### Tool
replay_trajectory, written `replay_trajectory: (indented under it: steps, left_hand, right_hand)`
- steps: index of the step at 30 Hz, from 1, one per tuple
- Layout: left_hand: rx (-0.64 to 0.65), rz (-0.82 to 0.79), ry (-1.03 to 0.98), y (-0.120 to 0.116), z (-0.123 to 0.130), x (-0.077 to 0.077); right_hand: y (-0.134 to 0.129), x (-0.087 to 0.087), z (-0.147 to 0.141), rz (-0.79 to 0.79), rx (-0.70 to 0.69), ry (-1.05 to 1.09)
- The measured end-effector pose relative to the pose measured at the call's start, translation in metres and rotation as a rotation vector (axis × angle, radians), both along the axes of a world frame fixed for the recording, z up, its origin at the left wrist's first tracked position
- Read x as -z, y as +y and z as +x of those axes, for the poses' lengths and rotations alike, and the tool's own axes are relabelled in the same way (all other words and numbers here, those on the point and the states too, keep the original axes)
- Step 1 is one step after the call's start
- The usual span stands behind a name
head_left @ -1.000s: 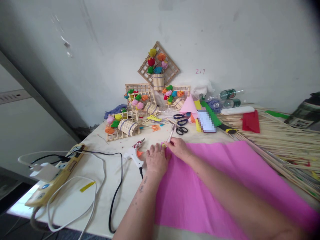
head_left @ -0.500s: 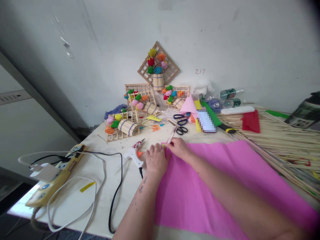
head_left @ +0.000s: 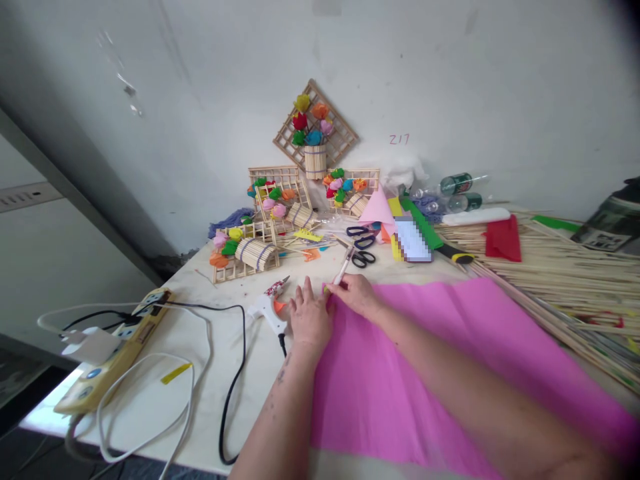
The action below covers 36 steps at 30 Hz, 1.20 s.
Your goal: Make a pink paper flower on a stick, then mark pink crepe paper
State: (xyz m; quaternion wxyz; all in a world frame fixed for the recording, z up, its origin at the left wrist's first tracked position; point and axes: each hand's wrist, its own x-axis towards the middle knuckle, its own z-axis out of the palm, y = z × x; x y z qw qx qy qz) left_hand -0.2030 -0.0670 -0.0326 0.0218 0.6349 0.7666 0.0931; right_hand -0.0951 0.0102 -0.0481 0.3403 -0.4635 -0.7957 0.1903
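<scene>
A large sheet of pink crepe paper [head_left: 370, 393] lies over the right front of the table. My left hand [head_left: 311, 320] rests open at the sheet's upper left corner, fingers spread and pointing away from me. Close beside it, my right hand [head_left: 356, 293] is closed around a slim white pen [head_left: 343, 267], which leans up and away. A small yellow-green piece [head_left: 326, 289] shows between the hands at the paper's corner; my fingers partly cover it. Just left of my left hand lies a white glue gun [head_left: 270, 315] with a patterned front and a black cord.
Lattice frames with paper flowers [head_left: 245, 250] stand along the wall. Scissors [head_left: 363, 259], a pixelated phone [head_left: 413, 239] and coloured paper lie behind the sheet. Many thin sticks [head_left: 545, 273] cover the right side. A power strip [head_left: 120, 353] with looping cables lies at left.
My left hand's fingers have lifted and spread a little. The right hand keeps hold of the pen at the corner, with the pen standing slightly higher. The paper has stayed in place.
</scene>
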Motion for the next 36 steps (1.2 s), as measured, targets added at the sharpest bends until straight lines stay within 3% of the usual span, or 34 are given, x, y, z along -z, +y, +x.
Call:
replay_trajectory:
  steps: [6, 26, 36]
  left_hand:
    - [-0.049, 0.049, -0.061, -0.0007, -0.0003, 0.0021]
    - [0.003, 0.079, -0.032, -0.0021, -0.001, 0.0006]
    - [0.002, 0.072, 0.015, -0.0024, -0.0002, -0.0011]
  right_hand:
    - [-0.0013, 0.0003, 0.0005, -0.005, -0.027, -0.007]
    - [-0.0031, 0.0008, -0.0006, 0.037, -0.014, -0.033]
    - [0.0003, 0.0037, 0.0, 0.033, -0.002, 0.132]
